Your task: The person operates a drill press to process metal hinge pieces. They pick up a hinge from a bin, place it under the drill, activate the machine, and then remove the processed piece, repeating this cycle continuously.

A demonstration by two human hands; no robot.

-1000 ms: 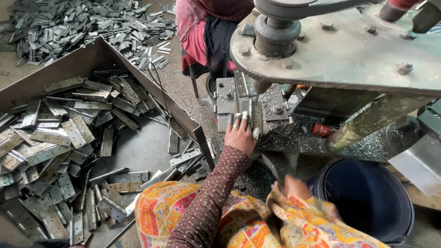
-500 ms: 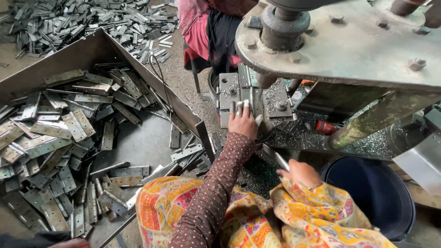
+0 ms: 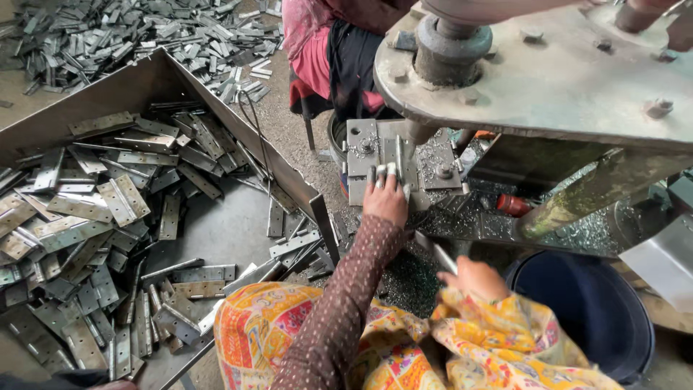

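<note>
My left hand [image 3: 386,198] reaches forward onto the grey die block [image 3: 361,148] of a heavy press [image 3: 548,79]. Its taped fingertips press on a narrow metal hinge leaf [image 3: 399,154] standing on the block. My right hand [image 3: 473,278] is lower, over my patterned lap, closed on a short flat metal strip [image 3: 442,255] that sticks out to the upper left. The press head hangs just above and behind the left hand.
A large steel tray [image 3: 238,224] on the left holds several hinge leaves [image 3: 108,209]. More leaves lie heaped on the floor [image 3: 144,36] at the back. Another person in pink and dark clothes [image 3: 332,50] sits behind the press. A dark blue bucket [image 3: 585,303] stands at the lower right, and metal swarf [image 3: 469,217] lies around the die.
My right hand has risen from my lap, and a metal strip now shows in it. My left hand has stayed at the die block, shifting only slightly.
</note>
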